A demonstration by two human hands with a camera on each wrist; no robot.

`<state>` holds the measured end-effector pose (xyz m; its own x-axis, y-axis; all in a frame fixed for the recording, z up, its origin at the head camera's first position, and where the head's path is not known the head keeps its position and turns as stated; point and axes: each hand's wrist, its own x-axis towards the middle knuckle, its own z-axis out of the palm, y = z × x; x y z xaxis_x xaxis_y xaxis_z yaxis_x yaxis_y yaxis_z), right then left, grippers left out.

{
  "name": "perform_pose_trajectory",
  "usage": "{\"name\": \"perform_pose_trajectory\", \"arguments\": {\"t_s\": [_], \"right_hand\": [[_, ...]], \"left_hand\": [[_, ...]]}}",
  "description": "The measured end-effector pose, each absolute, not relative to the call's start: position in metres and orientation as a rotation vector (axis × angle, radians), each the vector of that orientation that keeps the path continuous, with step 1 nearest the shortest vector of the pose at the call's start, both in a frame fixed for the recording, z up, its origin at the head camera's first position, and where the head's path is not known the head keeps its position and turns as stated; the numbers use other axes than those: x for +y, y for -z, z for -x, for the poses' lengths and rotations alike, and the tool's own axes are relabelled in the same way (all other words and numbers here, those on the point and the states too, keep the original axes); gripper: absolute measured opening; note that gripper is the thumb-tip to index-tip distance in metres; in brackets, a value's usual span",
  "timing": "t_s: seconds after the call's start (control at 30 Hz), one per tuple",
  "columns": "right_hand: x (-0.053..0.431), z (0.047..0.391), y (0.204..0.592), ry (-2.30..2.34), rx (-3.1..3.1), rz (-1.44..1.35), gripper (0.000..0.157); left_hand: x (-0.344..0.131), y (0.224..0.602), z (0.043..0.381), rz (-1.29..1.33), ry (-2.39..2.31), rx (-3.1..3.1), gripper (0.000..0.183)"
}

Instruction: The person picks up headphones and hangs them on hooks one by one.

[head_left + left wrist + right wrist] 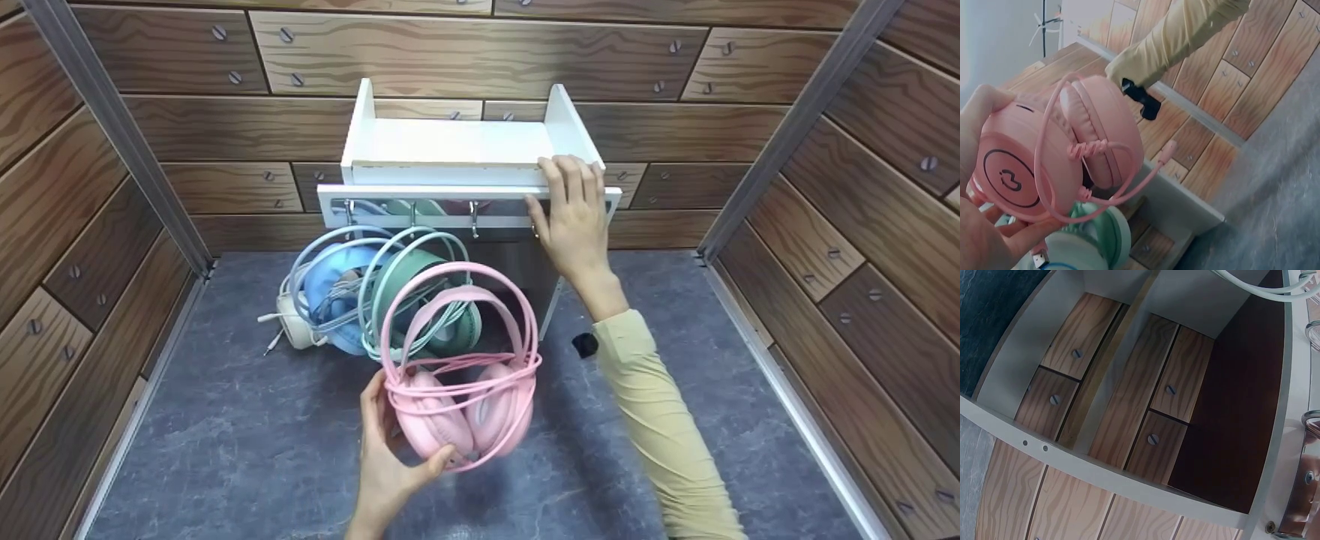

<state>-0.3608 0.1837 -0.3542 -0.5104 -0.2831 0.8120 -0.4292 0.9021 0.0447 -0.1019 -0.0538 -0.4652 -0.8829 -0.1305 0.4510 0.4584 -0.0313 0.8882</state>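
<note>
A person's left hand (386, 472) is gripping pink corded over-ear headphones (442, 424) — thumb and fingers bending round the cups — before a white hook-fronted rack (450, 176). The right hand (581, 232) is resting atop it, fingers nearly straight. Blue headphones (322, 274) and green headphones (405, 268) are hanging left.

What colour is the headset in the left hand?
The headset is pink; it shows best in the head view.
</note>
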Motion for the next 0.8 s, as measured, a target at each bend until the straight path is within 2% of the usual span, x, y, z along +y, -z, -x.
{"name": "perform_pose_trajectory", "arguments": {"t_s": [0.8], "right_hand": [[0.184, 0.361, 0.354, -0.217, -2.132, -0.515, 0.049]], "left_hand": [[-0.025, 0.44, 0.132, 0.173, 2.021, -1.82, 0.103]]}}
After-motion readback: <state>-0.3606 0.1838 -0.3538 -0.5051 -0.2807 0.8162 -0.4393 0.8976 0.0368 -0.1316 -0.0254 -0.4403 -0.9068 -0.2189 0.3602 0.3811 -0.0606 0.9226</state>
